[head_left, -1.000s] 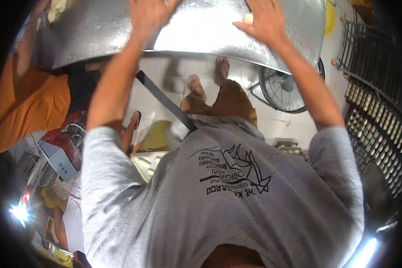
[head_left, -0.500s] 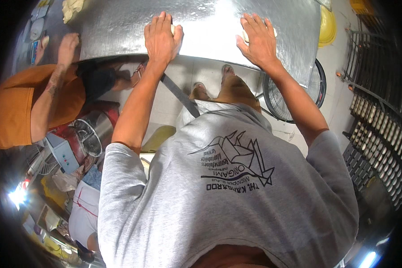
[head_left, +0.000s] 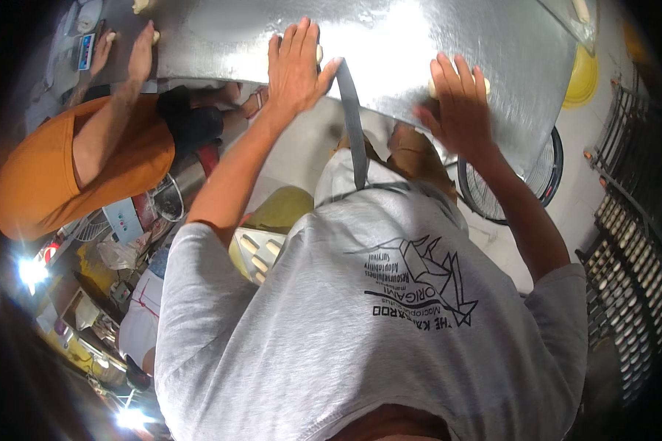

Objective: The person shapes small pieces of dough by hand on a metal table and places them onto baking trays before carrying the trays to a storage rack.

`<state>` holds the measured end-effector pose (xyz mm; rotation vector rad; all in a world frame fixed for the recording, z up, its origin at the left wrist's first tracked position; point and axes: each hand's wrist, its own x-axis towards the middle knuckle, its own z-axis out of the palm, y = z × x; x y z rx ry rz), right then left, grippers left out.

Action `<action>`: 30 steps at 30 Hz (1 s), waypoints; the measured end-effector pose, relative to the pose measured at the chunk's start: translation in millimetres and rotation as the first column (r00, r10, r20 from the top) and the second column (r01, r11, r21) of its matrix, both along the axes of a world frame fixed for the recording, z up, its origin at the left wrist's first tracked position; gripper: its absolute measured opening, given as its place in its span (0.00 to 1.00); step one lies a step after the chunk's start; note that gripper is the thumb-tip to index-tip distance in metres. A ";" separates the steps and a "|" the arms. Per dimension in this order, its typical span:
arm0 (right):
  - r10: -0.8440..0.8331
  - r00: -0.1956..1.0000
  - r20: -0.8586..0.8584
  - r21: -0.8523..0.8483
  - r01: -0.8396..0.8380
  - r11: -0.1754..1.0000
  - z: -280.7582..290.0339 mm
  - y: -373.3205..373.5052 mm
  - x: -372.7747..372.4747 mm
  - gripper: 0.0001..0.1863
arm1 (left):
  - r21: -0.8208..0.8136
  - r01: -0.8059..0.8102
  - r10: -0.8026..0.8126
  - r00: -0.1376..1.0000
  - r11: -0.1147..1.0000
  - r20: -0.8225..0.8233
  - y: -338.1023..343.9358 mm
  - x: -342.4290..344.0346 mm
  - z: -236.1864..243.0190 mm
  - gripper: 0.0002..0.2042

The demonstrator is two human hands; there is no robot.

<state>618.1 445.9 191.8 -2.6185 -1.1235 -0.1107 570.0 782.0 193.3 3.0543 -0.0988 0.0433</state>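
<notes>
My left hand (head_left: 296,73) lies flat on the shiny metal table (head_left: 221,48), fingers stretched forward and thumb out to the side. A small pale piece of dough (head_left: 319,54) peeks out beside its fingers; the rest is covered. Farther right, my right hand (head_left: 465,110) presses flat over a short dough roll, fingers slightly spread and thumb smeared by motion. Both ends of that dough roll (head_left: 432,89) stick out from under the fingers. A grey strap (head_left: 354,128) hangs from near my left thumb's tip down to my shirt.
At left, a co-worker in an orange shirt (head_left: 44,180) handles dough near a small scale (head_left: 86,53). A tray of dough rolls (head_left: 237,251) sits below my left arm. A floor fan (head_left: 479,192), yellow basin (head_left: 582,79) and rack of dough-filled trays (head_left: 632,287) stand right.
The whole view has shifted, so most things appear farther right. My hands stay flat over their dough. The co-worker's hands have changed position, and the dough tray below my left arm shows more.
</notes>
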 end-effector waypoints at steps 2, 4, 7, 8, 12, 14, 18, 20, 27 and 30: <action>-0.051 0.999 0.020 0.004 0.051 0.999 -0.5 24.4 47.6 0.47 | -0.006 -0.108 0.108 0.994 0.994 0.017 2.8 48.7 20.1 0.43; -0.162 0.983 0.083 0.042 0.159 0.986 4.8 54.9 90.3 0.45 | 0.041 -0.235 0.225 0.961 0.971 0.160 20.6 92.8 10.1 0.43; -0.068 0.993 0.099 -0.078 0.076 0.994 -2.9 45.3 85.8 0.45 | -0.004 -0.209 0.201 0.939 0.978 0.280 21.6 86.9 -22.0 0.44; -0.054 0.998 -0.024 -0.087 0.052 0.995 3.9 37.0 71.1 0.46 | -0.032 -0.179 0.182 0.974 0.983 0.132 16.2 67.1 -23.6 0.45; 0.015 0.991 -0.132 0.029 -0.011 1.000 11.0 19.0 46.4 0.50 | -0.078 -0.080 0.066 0.985 0.994 -0.161 7.0 30.8 17.4 0.46; -0.013 0.996 -0.093 0.101 0.023 0.995 20.1 39.9 74.7 0.49 | -0.005 -0.086 0.084 0.985 0.996 -0.151 16.6 55.8 24.6 0.46; 0.057 0.977 -0.206 0.011 -0.056 0.998 43.1 39.3 89.8 0.46 | -0.029 -0.106 0.100 0.981 0.994 -0.165 27.3 74.6 29.9 0.48; 0.113 0.962 -0.248 -0.037 -0.126 0.991 46.3 12.9 78.3 0.41 | -0.159 -0.013 -0.041 0.943 0.987 -0.329 30.5 50.8 47.8 0.50; -0.040 0.770 -0.636 -0.002 0.050 0.999 83.0 42.3 130.6 0.22 | -0.587 -0.020 -0.243 0.898 0.809 -0.366 85.0 41.6 51.0 0.40; -0.096 0.816 -0.570 0.174 0.234 0.956 95.2 116.6 200.7 0.21 | -0.717 -0.199 -0.220 0.868 0.668 -0.445 94.2 60.8 67.8 0.37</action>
